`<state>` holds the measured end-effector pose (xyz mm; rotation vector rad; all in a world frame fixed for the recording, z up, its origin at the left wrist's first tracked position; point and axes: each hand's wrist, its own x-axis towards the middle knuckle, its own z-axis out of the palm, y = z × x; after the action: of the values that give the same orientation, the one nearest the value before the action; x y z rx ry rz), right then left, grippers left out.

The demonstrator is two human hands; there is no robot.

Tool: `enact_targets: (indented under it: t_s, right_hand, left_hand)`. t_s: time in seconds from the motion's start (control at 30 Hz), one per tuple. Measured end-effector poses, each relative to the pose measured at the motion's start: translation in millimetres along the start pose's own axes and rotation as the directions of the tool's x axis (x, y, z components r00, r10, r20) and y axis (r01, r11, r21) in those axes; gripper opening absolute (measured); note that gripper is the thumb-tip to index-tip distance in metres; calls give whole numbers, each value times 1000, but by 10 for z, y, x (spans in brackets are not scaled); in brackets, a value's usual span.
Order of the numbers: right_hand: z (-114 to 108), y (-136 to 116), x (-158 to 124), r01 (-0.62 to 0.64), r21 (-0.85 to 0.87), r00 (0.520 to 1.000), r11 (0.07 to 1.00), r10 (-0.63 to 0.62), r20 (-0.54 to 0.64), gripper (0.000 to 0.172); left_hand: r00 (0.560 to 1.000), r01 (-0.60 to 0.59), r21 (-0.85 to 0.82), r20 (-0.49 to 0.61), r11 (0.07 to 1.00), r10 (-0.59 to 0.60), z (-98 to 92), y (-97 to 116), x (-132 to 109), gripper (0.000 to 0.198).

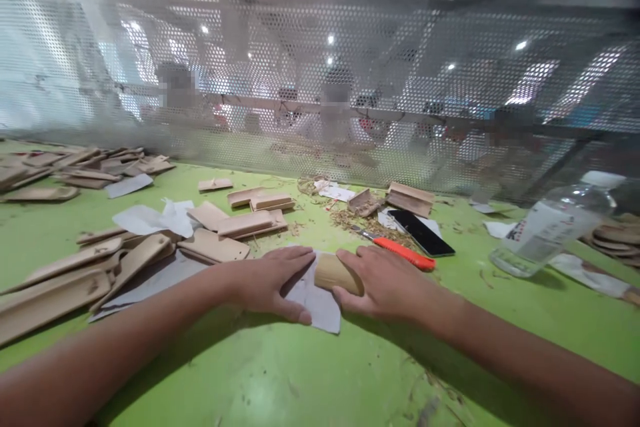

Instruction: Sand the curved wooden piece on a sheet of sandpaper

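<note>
My left hand (270,280) lies flat, fingers stretched out, pressing a grey sheet of sandpaper (317,300) onto the green table (300,373). My right hand (385,280) grips a small rounded wooden piece (336,272) and holds it down on the same sheet. The two hands are almost touching.
Piles of flat wooden pieces (125,260) and paper sheets lie at the left. An orange-handled knife (400,250), a black phone (421,232), wood shavings and wooden blocks (410,198) lie behind my right hand. A plastic bottle (550,227) lies at the right. A perforated metal screen (320,80) backs the table, with people behind it.
</note>
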<state>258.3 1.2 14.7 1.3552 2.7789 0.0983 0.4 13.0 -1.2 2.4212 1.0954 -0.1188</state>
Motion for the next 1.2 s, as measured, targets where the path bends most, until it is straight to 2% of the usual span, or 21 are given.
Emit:
enact_targets:
  t_s: [0.13,0.33,0.57,0.77,0.93,1.2]
  right_hand:
    - [-98,16,88,36,-15,999,999,-35,39,58]
    - [-190,-7,182,71,-36,994,997,-67,89,46]
    - [-140,-115,163,74,-45,994,996,-70,81,46]
    - [-58,-179,179,-7,-39,999,999,8,49,37]
    - [5,-115,216,-23,-33,998,999,25,66,49]
    - [-58,-167,166,43,-49,995,998,-38,91,50]
  left_hand:
    - [1000,-7,5,18,1000,7,-17,-19,-14,117]
    - [1000,-3,1,28,1000,3,16,-37,-2,119]
    - [1000,23,-14,19,1000,-23,-5,-19,-7,123]
    - [1000,-2,-31,1,1000,2,15,-36,9,122]
    - [1000,21,-22,-4,1000,-21,12,-1,-4,119]
    - [998,66,-2,20,998,-66,-4,32,2,121]
